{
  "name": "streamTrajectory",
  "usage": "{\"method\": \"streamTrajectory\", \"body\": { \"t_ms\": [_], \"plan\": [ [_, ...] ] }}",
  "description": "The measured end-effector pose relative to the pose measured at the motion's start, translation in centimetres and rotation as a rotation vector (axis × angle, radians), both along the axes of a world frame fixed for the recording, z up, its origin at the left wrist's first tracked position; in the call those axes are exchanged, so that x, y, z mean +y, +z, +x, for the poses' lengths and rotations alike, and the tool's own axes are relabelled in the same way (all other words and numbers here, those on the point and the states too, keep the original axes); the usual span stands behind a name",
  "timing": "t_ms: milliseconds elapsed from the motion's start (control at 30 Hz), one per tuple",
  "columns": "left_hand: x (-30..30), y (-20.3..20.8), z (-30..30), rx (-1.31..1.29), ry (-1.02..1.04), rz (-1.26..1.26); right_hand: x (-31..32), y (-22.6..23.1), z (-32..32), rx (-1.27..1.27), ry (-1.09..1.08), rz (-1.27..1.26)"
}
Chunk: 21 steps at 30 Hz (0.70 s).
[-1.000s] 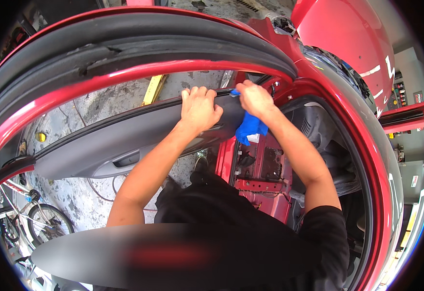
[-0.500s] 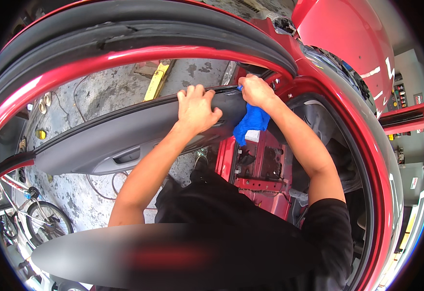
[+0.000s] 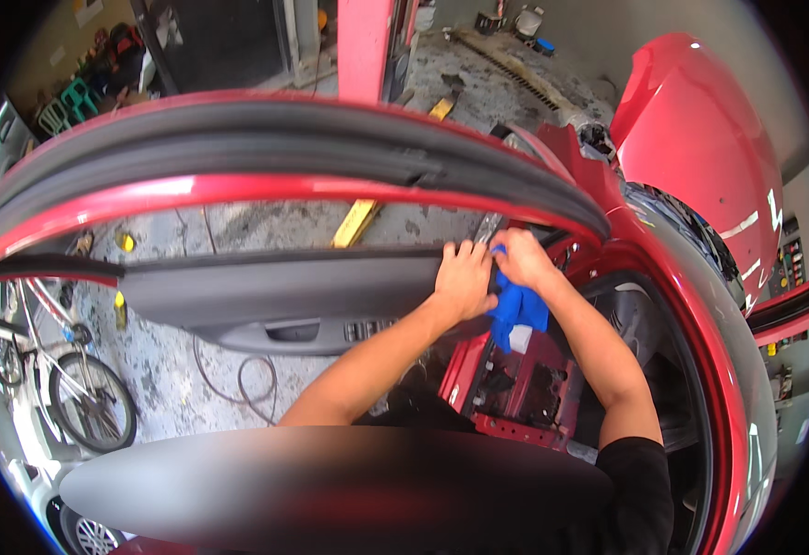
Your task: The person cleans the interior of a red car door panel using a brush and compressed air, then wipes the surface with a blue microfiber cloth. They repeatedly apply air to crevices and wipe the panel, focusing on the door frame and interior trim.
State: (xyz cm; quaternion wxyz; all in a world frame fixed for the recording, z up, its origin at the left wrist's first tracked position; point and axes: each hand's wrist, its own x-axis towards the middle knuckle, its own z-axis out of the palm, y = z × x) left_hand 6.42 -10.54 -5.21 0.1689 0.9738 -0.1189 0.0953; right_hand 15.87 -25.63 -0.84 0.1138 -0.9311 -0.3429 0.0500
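My left hand lies on the upper edge of a dark grey door panel, its fingertips over the edge and its thumb apart. Just to its right, my right hand is closed around a blue cloth at the front end of the panel, near the hinge side. The cloth hangs down in folds below that hand. The panel is fitted to an open red car door, whose frame arches over it. A handle recess and window switches show lower on the panel.
The red door sill and bare floor pan lie below the cloth. At right, the raised red hood stands over the engine bay. A bicycle stands at left. A hose and a yellow bar lie on the floor.
My left hand has slid right along the panel's edge, closer to my right hand. The right hand still holds the blue cloth. The view has tilted up, showing more of the workshop.
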Motion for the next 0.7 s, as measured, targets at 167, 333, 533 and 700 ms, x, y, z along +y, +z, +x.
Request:
{"method": "streamTrajectory", "body": {
  "t_ms": [167, 333, 533, 700],
  "plan": [
    [0.9, 0.3, -0.5, 0.040, 0.011, 0.013, -2.4, 0.6, -0.9, -0.098, -0.115, -0.236],
    [1.4, 0.9, -1.0, 0.030, 0.031, 0.019, -0.8, 0.3, -0.4, -0.060, -0.085, -0.223],
    [1.6, 0.6, -1.0, -0.047, 0.050, -0.004, -0.8, 0.5, 1.0, -0.078, -0.279, -0.256],
    [1.8, 0.0, -2.1, -0.016, 0.058, -0.005, 0.5, -1.6, 1.2, -0.111, -0.189, -0.482]
  ]
}}
